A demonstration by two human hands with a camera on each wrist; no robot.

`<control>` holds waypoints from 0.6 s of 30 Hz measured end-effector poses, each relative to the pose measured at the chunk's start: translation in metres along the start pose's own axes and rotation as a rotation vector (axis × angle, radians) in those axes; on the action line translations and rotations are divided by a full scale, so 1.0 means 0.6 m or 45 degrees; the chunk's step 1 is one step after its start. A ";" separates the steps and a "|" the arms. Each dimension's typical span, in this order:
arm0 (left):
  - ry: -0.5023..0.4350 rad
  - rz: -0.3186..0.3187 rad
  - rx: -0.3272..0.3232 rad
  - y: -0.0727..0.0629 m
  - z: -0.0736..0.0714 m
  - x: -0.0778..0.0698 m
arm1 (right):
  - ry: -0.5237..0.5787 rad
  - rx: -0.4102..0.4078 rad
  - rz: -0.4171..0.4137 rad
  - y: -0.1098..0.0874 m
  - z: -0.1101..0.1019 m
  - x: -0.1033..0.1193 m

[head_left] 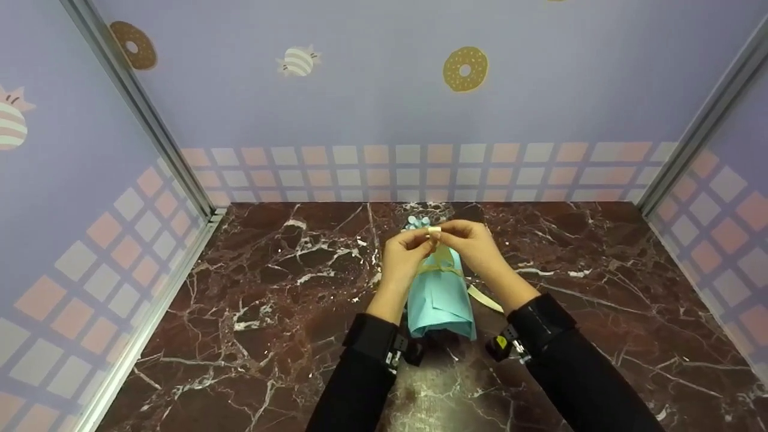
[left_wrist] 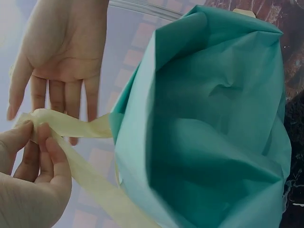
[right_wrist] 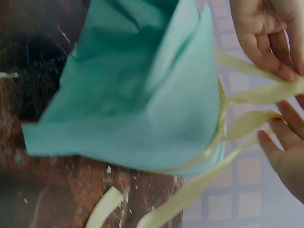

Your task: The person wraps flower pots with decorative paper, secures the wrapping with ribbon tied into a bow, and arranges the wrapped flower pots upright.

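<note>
A bundle wrapped in light-blue paper (head_left: pixel 441 306) lies on the table, its gaping folded end (left_wrist: pixel 213 118) towards me. Small pale-blue flower-like shapes (head_left: pixel 418 222) show at its far end. Around its narrower part runs a pale yellow ribbon (right_wrist: pixel 190 194), looped and raised above the paper. My left hand (head_left: pixel 402 255) pinches the ribbon between thumb and fingertips. Beside it, my right hand (head_left: pixel 477 243) holds another part of the ribbon with thumb and index finger, its other fingers fairly straight in the left wrist view. The fingertips partly hide the looped part.
A strip of pale ribbon (head_left: pixel 485 299) lies on the dark red marbled table (head_left: pixel 288 354), right of the bundle. Purple printed walls (head_left: pixel 384 96) enclose the back and both sides. Wrist cameras (head_left: pixel 501 347) are strapped over the black sleeves.
</note>
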State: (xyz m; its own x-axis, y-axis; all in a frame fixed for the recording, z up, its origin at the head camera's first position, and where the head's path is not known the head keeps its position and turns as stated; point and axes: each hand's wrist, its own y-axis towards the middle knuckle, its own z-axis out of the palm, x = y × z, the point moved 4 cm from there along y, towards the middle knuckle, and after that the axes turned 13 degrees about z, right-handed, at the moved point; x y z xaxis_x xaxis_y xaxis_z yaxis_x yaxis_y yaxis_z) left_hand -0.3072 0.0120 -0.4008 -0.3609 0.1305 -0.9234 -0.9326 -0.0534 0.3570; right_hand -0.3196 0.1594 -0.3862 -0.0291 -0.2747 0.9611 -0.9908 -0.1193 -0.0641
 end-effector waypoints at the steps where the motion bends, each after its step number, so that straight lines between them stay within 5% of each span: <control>1: 0.025 0.008 -0.002 0.000 0.000 0.000 | 0.002 -0.018 -0.008 -0.001 0.002 0.001; 9: 0.120 0.054 -0.019 0.001 -0.005 -0.004 | 0.043 -0.030 0.054 -0.009 0.012 0.014; 18: 0.032 -0.090 0.111 -0.011 -0.009 0.000 | 0.003 -0.036 0.072 -0.007 0.012 -0.001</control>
State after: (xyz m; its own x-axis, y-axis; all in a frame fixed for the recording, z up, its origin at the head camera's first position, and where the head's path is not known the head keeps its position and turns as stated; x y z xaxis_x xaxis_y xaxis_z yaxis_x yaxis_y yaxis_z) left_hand -0.3011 0.0071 -0.4036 -0.2947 0.1061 -0.9497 -0.9529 0.0416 0.3004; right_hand -0.3145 0.1533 -0.3887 -0.0852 -0.2778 0.9569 -0.9909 -0.0770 -0.1106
